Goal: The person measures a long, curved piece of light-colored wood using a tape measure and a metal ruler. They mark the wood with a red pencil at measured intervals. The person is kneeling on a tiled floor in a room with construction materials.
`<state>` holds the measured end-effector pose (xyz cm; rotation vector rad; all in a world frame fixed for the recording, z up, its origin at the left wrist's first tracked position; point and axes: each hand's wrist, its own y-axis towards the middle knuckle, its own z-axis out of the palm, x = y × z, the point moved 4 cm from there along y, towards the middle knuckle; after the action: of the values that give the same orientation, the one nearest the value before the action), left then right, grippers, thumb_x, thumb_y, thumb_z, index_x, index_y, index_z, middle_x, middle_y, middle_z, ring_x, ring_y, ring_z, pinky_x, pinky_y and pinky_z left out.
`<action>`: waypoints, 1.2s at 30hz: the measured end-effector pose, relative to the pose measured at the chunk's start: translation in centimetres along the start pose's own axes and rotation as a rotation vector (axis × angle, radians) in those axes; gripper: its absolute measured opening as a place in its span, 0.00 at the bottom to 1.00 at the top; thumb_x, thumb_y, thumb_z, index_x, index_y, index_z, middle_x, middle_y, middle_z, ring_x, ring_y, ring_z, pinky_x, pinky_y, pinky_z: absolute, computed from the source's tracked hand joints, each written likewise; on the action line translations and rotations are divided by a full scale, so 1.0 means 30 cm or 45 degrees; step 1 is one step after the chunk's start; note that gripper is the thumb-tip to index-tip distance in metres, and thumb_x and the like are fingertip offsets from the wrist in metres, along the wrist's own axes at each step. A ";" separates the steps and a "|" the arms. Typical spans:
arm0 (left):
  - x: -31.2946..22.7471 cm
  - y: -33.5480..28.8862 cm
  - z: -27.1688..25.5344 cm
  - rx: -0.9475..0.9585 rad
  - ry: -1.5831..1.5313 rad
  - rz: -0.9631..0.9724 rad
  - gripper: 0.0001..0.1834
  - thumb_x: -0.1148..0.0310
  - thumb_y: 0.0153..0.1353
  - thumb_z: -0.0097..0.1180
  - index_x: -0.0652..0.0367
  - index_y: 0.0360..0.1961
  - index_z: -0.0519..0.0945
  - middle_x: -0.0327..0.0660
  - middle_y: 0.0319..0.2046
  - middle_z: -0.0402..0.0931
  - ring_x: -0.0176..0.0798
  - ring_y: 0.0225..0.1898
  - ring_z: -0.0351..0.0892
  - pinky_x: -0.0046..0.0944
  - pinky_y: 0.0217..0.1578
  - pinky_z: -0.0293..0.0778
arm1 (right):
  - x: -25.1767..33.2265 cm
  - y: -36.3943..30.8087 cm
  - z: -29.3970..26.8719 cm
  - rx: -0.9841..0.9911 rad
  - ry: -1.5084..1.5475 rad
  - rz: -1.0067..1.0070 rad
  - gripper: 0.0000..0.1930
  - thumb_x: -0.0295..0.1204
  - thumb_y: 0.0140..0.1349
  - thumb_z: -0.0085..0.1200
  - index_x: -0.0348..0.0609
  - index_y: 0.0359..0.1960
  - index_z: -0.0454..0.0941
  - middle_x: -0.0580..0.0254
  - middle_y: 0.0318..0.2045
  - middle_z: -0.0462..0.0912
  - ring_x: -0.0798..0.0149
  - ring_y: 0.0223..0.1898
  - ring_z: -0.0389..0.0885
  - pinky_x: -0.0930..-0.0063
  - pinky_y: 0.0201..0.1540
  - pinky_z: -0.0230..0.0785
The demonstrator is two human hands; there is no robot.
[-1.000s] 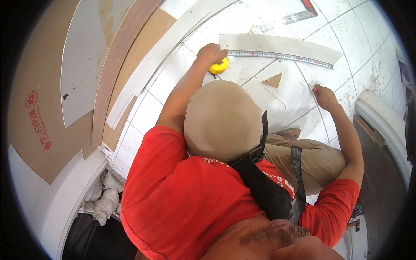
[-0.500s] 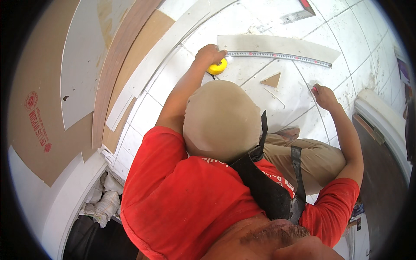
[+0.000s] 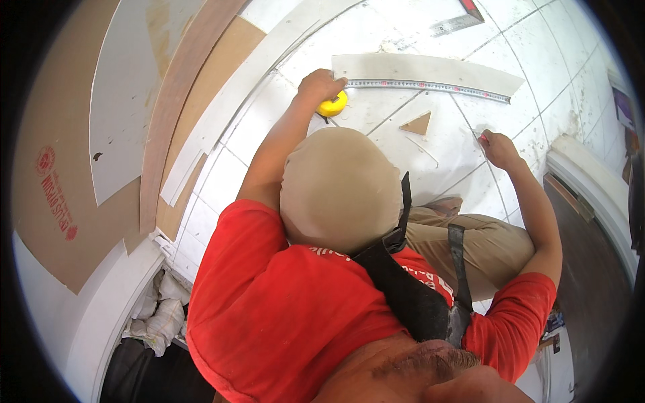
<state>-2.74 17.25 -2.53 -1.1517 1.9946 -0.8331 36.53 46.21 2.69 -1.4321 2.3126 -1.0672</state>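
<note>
My left hand (image 3: 320, 87) grips a yellow tape measure (image 3: 332, 105) at the left end of a pale board strip (image 3: 430, 69) on the floor. The pulled-out blade (image 3: 430, 85) runs rightward along the strip's near edge and ends near its right end. Off to the right, my right hand (image 3: 502, 149) is closed around a small thing with a red tip (image 3: 483, 137); the fingers hide most of it. Between my hands lie a brown triangular offcut (image 3: 417, 124) and a thin pale sliver (image 3: 424, 152).
Large boards (image 3: 60, 168) and long strips (image 3: 228, 114) lean or lie at the left. A metal square with a red part (image 3: 458, 20) rests on the tiled floor (image 3: 396, 30) at the far side. Filled sacks (image 3: 163, 322) sit at lower left, and a dark panel (image 3: 584, 242) stands at right.
The whole view has shifted slightly. Both hands, the tape measure and the board strip keep the same places relative to one another.
</note>
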 end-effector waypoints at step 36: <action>0.020 0.035 0.016 -0.031 -0.017 -0.014 0.44 0.37 0.55 0.56 0.65 0.61 0.74 0.55 0.55 0.77 0.50 0.57 0.77 0.41 0.58 0.70 | 0.008 0.016 0.003 0.050 -0.052 0.007 0.15 0.38 0.71 0.43 0.36 0.38 0.73 0.39 0.30 0.81 0.40 0.36 0.81 0.49 0.42 0.72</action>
<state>-3.05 17.05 -3.76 -1.1797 1.9943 -0.8069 36.12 46.09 2.35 -1.4192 2.2531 -1.0657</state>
